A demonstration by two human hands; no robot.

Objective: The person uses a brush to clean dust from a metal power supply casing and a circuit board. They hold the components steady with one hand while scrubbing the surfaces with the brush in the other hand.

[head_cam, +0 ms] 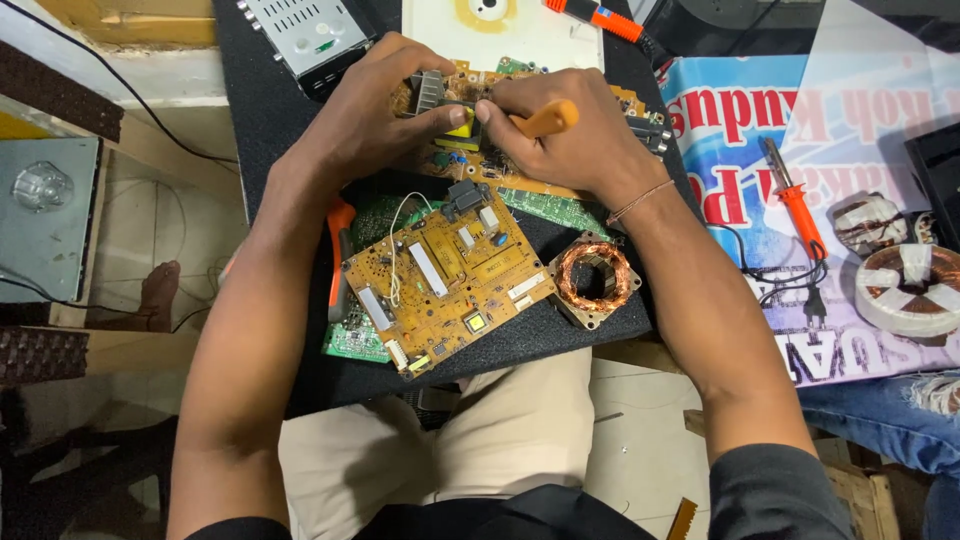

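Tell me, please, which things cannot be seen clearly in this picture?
Head view only:
- Tip of the orange-handled tool: hidden by the right hand.
- Far circuit board: mostly covered by both hands; the left hand hides its left part.
- Green board: mostly under the near yellow board.

Both hands at far end of the mat [590, 335]: left hand [375, 115] & right hand [560, 135] meet over the far circuit board [470, 165]. Nearer the person, the near circuit board [445, 280] lies atop a lower board [352, 338]; wire coil [596, 278] just right of it. Soldering iron [795, 200] further right, on the banner [740, 120].
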